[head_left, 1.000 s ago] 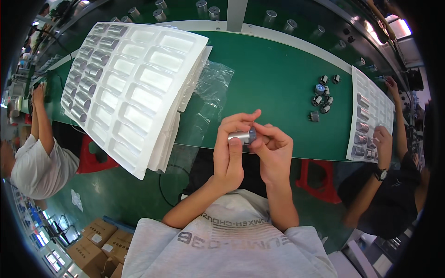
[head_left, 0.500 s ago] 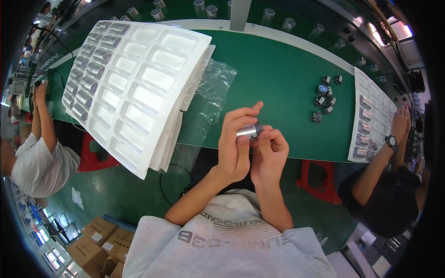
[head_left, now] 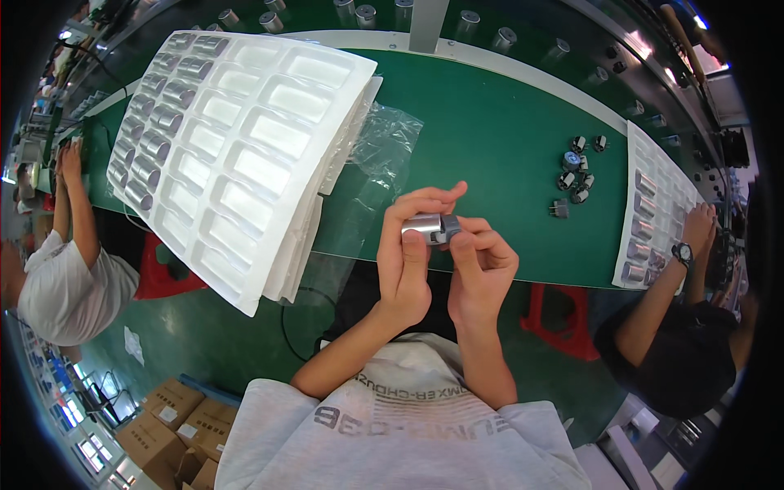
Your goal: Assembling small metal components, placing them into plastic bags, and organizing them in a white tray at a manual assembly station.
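Note:
A shiny silver metal cylinder lies across the fingers of my left hand, its thumb pressed on the near side. The cylinder has a notch in its wall and a dark grey piece at its right end. My right hand is closed at that end, thumb and curled fingers against the grey piece; its inner fingertips are partly hidden. Both hands are over the near edge of the green table. To their right lie several small black parts with pins, one with a blue top.
On the left, a stack of white moulded trays holds silver cylinders in its left columns. Clear plastic film sticks out beside it. Another white tray stands at right, by a co-worker's hands. Cylinders stand behind the white rail.
The cylinder has shifted slightly left in my left hand, and more of its notch and grey end piece shows. My right hand has moved a little right and down.

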Demonstrator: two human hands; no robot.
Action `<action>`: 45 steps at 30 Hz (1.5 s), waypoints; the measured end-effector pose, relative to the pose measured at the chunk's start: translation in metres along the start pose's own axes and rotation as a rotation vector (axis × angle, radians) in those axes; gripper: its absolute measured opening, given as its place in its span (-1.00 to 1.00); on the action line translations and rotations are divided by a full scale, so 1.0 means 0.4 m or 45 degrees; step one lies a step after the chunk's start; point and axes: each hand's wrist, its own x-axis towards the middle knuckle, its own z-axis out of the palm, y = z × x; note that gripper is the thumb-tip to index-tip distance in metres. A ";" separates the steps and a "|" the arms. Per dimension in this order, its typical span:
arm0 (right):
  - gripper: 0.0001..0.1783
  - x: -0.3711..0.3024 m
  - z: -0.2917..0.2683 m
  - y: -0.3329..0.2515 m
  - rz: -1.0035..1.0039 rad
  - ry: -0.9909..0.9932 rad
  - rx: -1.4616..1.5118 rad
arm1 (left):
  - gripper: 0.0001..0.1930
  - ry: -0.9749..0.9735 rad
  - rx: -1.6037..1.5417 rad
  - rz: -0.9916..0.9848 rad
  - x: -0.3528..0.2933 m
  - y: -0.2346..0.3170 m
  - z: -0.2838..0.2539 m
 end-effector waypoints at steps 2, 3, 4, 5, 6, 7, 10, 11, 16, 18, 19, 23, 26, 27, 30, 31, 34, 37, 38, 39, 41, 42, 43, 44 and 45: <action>-0.93 0.001 0.004 0.002 -0.030 0.008 -0.026 | -0.61 0.032 -0.087 -0.030 0.001 0.003 0.003; -0.93 0.001 0.006 0.003 -0.059 0.012 -0.050 | -0.61 0.032 -0.086 -0.031 0.000 0.005 0.002; -0.93 0.003 0.005 0.004 -0.058 0.013 -0.049 | -0.60 0.006 -0.055 -0.052 -0.002 0.007 0.001; -0.93 0.004 0.002 0.003 -0.067 0.012 -0.059 | -0.60 -0.021 -0.024 -0.074 -0.002 0.009 0.000; -0.92 0.005 -0.001 0.001 -0.073 0.010 -0.069 | -0.60 -0.019 -0.023 -0.074 -0.001 0.010 0.001; -0.92 0.007 -0.001 -0.003 -0.072 0.009 -0.068 | -0.60 -0.005 -0.048 -0.067 0.001 0.010 0.003; -0.92 0.013 -0.001 -0.018 -0.053 -0.077 -0.155 | -0.62 0.040 -0.130 -0.066 -0.001 0.012 0.013; -0.92 0.014 -0.002 -0.020 -0.061 -0.092 -0.157 | -0.63 0.071 -0.185 -0.071 -0.003 0.012 0.017; -0.91 0.005 0.001 -0.023 -0.102 -0.110 -0.184 | -0.66 0.100 -0.048 0.030 -0.014 0.000 0.021; -0.89 0.010 0.008 -0.036 -0.027 -0.160 -0.232 | -0.66 0.066 0.061 0.106 -0.013 -0.008 0.006; -0.89 0.014 0.004 -0.040 -0.026 -0.158 -0.231 | -0.66 0.016 0.137 0.148 -0.010 -0.007 -0.006; -0.87 0.030 -0.008 -0.058 0.058 -0.318 -0.293 | -0.65 -0.028 0.182 0.176 -0.011 -0.006 -0.015; -0.82 0.053 -0.047 -0.072 0.187 -0.389 -0.204 | -0.62 -0.079 0.015 0.114 -0.008 0.022 -0.008; -0.80 0.068 -0.056 -0.077 0.289 -0.438 -0.152 | -0.62 -0.078 0.012 0.115 -0.007 0.025 -0.004; -0.67 0.086 -0.032 -0.108 0.432 -0.511 -0.031 | -0.60 -0.102 -0.049 0.005 -0.005 0.035 0.005; -0.63 0.089 -0.019 -0.117 0.544 -0.511 0.039 | -0.60 -0.112 -0.120 -0.020 -0.006 0.038 0.004; -0.58 0.086 -0.008 -0.116 0.587 -0.538 0.052 | -0.60 -0.079 -0.195 -0.037 0.000 0.063 0.020; -0.66 0.058 -0.015 -0.107 0.553 -0.400 0.056 | -0.60 0.015 -0.197 -0.086 -0.005 0.064 0.039; -0.69 0.063 -0.022 -0.094 0.609 -0.382 0.058 | -0.60 0.071 -0.189 -0.140 -0.007 0.058 0.044; -0.72 0.071 -0.033 -0.078 0.666 -0.367 0.059 | -0.60 0.063 -0.198 -0.137 -0.012 0.048 0.040; -0.72 0.093 -0.065 -0.074 0.676 -0.431 0.029 | -0.57 0.025 -0.187 -0.359 -0.004 0.000 0.012; -0.67 0.092 -0.054 -0.088 0.709 -0.421 -0.013 | -0.57 -0.052 -0.129 -0.454 0.009 0.016 0.002; -0.62 0.081 -0.045 -0.104 0.745 -0.411 -0.057 | -0.57 -0.076 -0.148 -0.442 0.004 0.019 0.008; -0.52 0.071 -0.048 -0.114 0.674 -0.537 -0.133 | -0.57 -0.092 0.004 -0.306 -0.004 0.021 0.015; -0.55 0.068 -0.025 -0.146 0.570 -0.595 -0.111 | -0.57 -0.103 0.157 -0.164 -0.004 0.027 0.025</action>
